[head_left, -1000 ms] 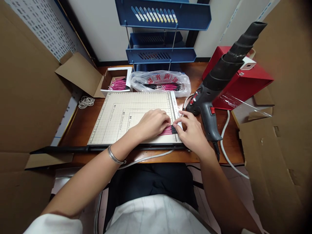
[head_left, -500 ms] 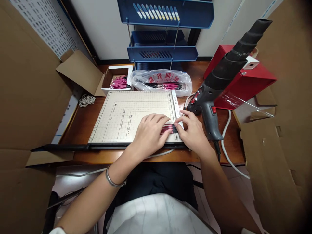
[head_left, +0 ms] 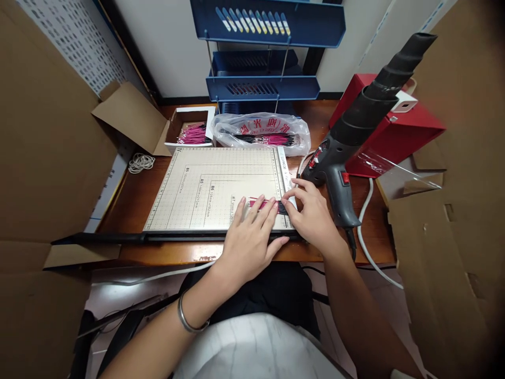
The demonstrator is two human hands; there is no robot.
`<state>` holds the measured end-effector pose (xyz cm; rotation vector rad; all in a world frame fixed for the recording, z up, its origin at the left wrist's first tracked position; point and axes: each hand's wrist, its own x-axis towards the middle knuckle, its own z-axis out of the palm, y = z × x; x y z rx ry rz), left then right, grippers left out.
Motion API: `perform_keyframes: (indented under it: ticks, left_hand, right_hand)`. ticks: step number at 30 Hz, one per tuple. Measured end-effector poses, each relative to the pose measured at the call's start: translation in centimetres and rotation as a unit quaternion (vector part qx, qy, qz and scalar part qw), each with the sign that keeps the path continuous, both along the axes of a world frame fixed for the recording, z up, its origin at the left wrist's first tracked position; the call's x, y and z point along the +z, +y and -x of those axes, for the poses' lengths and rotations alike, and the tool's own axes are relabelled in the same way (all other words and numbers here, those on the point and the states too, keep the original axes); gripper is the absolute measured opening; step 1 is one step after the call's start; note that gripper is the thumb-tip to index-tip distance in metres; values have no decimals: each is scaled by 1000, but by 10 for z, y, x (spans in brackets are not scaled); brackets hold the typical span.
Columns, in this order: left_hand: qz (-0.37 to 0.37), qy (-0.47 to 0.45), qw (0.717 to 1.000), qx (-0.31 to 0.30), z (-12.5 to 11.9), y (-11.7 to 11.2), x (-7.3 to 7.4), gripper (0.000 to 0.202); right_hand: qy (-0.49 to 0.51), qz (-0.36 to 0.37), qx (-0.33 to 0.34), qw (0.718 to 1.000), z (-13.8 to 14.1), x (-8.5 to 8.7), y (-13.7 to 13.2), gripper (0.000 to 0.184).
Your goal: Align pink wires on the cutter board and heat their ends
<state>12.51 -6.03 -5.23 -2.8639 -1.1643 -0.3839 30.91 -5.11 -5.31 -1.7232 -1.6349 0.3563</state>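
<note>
A row of short pink and black wires (head_left: pixel 263 203) lies on the beige gridded cutting board (head_left: pixel 205 184), against the white ruler strip (head_left: pixel 284 169) at its right edge. My left hand (head_left: pixel 252 239) lies flat with its fingers stretched out, the fingertips resting on the wires from the near side. My right hand (head_left: pixel 313 216) is curled at the board's right edge, its thumb and fingers pinching the black ends of the wires by the ruler strip.
A black heat gun (head_left: pixel 355 126) stands right of the board, in front of a red box (head_left: pixel 398 126). Behind the board are a plastic bag of wires (head_left: pixel 262 131), a small box of wires (head_left: pixel 191 131) and blue trays (head_left: pixel 262 87). Rubber bands (head_left: pixel 140 162) lie left. Cardboard walls flank the desk.
My left hand has slid back toward me and flattened out, uncovering more of the wires. My right hand has stayed at the ruler strip.
</note>
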Motion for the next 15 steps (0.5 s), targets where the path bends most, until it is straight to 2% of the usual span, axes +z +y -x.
perform_keyframes:
  ticks: [7, 15]
  left_hand:
    - [5, -23, 999, 33, 5, 1, 4, 63]
    - [4, -25, 999, 31, 3, 10, 5, 65]
  right_hand:
    - [26, -27, 2, 999, 2, 3, -13, 12]
    - [28, -26, 8, 999, 1, 2, -23, 17]
